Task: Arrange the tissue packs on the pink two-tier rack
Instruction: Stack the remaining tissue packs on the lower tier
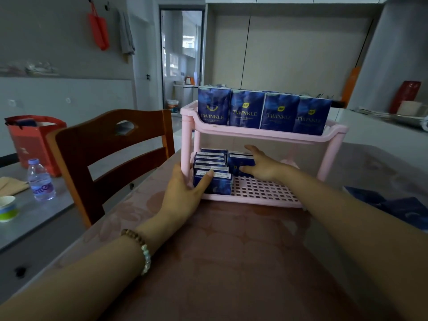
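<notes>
A pink two-tier rack (264, 135) stands on the table in front of me. Several dark blue tissue packs (261, 111) stand upright in a row on its top tier. On the lower tier's left side, several more packs (220, 184) stand in a row front to back. My left hand (185, 188) rests against the rack's front left post, its thumb on top of the front pack. My right hand (262, 166) reaches into the lower tier and grips a blue tissue pack (236, 163) beside that row.
A wooden chair (108, 156) stands to the left of the table. A water bottle (40, 179), a paper cup (7, 208) and a red bag (32, 140) sit on a grey surface at the left. Blue packaging (393, 205) lies at the table's right edge.
</notes>
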### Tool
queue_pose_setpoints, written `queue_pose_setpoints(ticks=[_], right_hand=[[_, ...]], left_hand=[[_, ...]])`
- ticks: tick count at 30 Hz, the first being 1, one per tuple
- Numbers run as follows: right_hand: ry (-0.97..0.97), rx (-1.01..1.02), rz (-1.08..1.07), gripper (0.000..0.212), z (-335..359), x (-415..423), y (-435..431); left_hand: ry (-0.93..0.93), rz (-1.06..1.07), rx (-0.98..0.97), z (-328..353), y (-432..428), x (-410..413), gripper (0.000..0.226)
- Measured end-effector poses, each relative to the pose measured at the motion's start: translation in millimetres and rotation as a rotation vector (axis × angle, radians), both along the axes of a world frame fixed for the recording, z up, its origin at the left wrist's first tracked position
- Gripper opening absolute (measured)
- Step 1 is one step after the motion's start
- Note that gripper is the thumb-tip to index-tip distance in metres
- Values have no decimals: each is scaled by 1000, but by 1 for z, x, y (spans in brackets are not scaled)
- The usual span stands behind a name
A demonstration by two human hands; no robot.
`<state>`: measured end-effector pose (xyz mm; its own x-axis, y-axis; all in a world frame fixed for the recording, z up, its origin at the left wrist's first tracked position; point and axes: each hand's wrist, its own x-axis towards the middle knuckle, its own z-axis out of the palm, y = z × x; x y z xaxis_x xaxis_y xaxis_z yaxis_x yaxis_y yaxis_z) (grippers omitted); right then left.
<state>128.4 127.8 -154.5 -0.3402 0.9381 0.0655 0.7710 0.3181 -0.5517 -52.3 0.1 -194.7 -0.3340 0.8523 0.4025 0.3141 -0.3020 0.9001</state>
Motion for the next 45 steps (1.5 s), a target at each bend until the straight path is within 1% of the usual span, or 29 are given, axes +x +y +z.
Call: queue_pose_setpoints(ticks=[3,8,15,18,21,23,25,26,28,30,32,35,37,41,43,45], right_hand=[[6,12,-6,75,-2,5,-2],[30,23,-18,76,-2,11,-9],[6,47,33,74,9,19,-45],[-1,39,143,70,17,31,-74],[-24,33,244,66,25,51,-113],[-68,38,268,65,28,68,-140],[-108,45,246,63,30,88,-166],[-126,53,224,61,30,99,-177],[-166,58,179,61,30,123,-196],[-182,36,149,58,31,144,-213],[-169,2,96,58,31,166,-229],[-141,-15,18,66,29,201,-250],[-108,-20,-51,62,28,222,-263],[-58,-33,-190,64,21,261,-282],[-32,-41,-244,55,17,277,-287],[-59,-56,-266,47,16,287,-291]], left_hand=[[-4,-5,2,1,-1,1,39],[-15,-7,-7,1,-2,1,40],[9,-18,3,8,-13,1,69],[115,-59,-63,13,-29,-1,76],[272,-75,-205,15,-53,-1,76],[474,-38,-343,13,-68,-1,75],[681,-29,-481,10,-82,3,80],[753,-52,-529,9,-89,8,84],[838,-114,-544,11,-101,24,88],[887,-162,-489,15,-108,46,91],[904,-202,-431,19,-111,70,87],[829,-294,-328,22,-111,108,80],[794,-363,-258,23,-113,135,73],[704,-513,-263,20,-109,183,70],[661,-559,-219,20,-108,204,65],[635,-597,-207,23,-104,224,59]])
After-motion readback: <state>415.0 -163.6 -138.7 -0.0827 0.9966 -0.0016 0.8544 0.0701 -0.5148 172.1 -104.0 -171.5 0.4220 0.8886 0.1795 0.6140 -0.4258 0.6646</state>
